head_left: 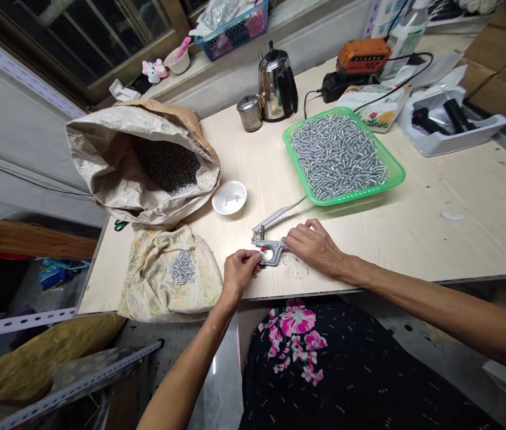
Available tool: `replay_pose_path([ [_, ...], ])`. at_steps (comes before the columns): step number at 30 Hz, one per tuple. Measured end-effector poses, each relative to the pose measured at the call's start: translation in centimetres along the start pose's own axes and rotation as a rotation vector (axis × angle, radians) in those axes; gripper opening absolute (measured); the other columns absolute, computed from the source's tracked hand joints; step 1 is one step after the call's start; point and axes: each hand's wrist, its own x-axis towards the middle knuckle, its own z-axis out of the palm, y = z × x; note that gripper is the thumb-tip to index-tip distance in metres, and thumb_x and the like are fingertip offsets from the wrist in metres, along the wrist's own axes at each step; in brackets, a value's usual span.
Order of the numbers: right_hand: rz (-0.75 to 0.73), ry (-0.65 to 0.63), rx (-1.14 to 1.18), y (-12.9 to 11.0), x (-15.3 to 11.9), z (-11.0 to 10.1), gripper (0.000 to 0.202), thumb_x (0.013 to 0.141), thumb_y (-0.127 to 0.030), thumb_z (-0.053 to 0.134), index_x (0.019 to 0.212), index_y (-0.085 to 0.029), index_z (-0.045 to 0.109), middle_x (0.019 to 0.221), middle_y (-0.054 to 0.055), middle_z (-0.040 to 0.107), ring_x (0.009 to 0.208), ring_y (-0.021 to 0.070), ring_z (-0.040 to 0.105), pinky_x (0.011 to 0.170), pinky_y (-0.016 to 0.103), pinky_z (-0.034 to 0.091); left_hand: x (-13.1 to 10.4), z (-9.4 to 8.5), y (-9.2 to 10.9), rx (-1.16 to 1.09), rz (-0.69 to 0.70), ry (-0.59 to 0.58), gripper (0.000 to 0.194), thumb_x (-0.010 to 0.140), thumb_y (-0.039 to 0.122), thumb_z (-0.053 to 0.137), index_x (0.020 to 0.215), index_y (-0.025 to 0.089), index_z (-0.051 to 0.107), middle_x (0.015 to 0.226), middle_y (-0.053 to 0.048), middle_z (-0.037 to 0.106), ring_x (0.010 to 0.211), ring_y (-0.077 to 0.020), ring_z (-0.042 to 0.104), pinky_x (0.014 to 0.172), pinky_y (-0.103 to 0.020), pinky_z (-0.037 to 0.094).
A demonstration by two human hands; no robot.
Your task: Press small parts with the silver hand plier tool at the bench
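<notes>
A grey lever hand press (273, 251) with a spring and a red spot at its jaw lies near the table's front edge. Its long lever arm (279, 216) slants up toward the green tray. My left hand (240, 273) pinches at the jaw; whatever is between the fingertips is too small to make out. The curled fingers of my right hand (318, 246) hold the press at its right end. Left of my hands, a pile of small silver metal pieces (183, 267) lies on a patterned cloth (145, 280). Beyond is a white bowl (221, 206) with several small pieces inside.
The green tray (393, 173) is heaped with small springlike metal pieces. A large open sack (95, 149) with dark contents stands at the left. Behind are a steel kettle (274, 83), a lidded metal cup (250, 114), an orange battery pack (362, 58) with cables and a white tray (454, 140).
</notes>
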Motion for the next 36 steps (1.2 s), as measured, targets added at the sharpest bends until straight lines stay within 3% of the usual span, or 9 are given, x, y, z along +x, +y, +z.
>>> replay_pose_path([
  [12,-0.009,0.003,-0.009,-0.1,-0.4,0.7,0.027,0.102,-0.021,0.038,0.09,-0.019,0.061,0.084,0.005,0.059,0.082,0.0204,0.044,0.079,0.036,0.027,0.0,0.4,1.5,0.031,-0.1,-0.04,0.011,0.074,0.02,0.071,0.071,0.011,0.065,0.048,0.002,0.06,0.043,-0.009,0.054,0.049,-0.021,0.048],
  [22,-0.025,-0.035,0.015,0.2,-0.4,0.9,0.027,0.102,-0.024,0.038,0.09,-0.019,0.062,0.083,0.005,0.059,0.084,0.0207,0.044,0.078,0.036,0.027,0.3,0.3,1.5,0.045,-0.159,-0.056,0.013,0.074,0.017,0.071,0.064,0.012,0.063,0.044,0.003,0.056,0.039,-0.0076,0.051,0.044,-0.018,0.045],
  [29,-0.045,-0.084,0.048,0.5,-0.1,0.8,0.021,0.101,-0.023,0.043,0.089,-0.019,0.061,0.085,0.004,0.06,0.085,0.021,0.043,0.076,0.035,0.026,0.7,-0.1,1.4,0.052,-0.259,-0.087,0.013,0.073,0.018,0.074,0.068,0.011,0.064,0.045,0.004,0.055,0.037,-0.0084,0.051,0.045,-0.023,0.052],
  [36,-0.028,-0.104,0.088,0.5,-0.2,0.9,0.02,0.1,-0.024,0.044,0.09,-0.02,0.06,0.086,0.004,0.06,0.085,0.0211,0.043,0.076,0.035,0.025,0.8,-0.1,1.6,0.101,-0.258,-0.119,0.016,0.072,0.019,0.074,0.064,0.01,0.064,0.045,0.003,0.056,0.038,-0.0085,0.052,0.046,-0.023,0.052],
])
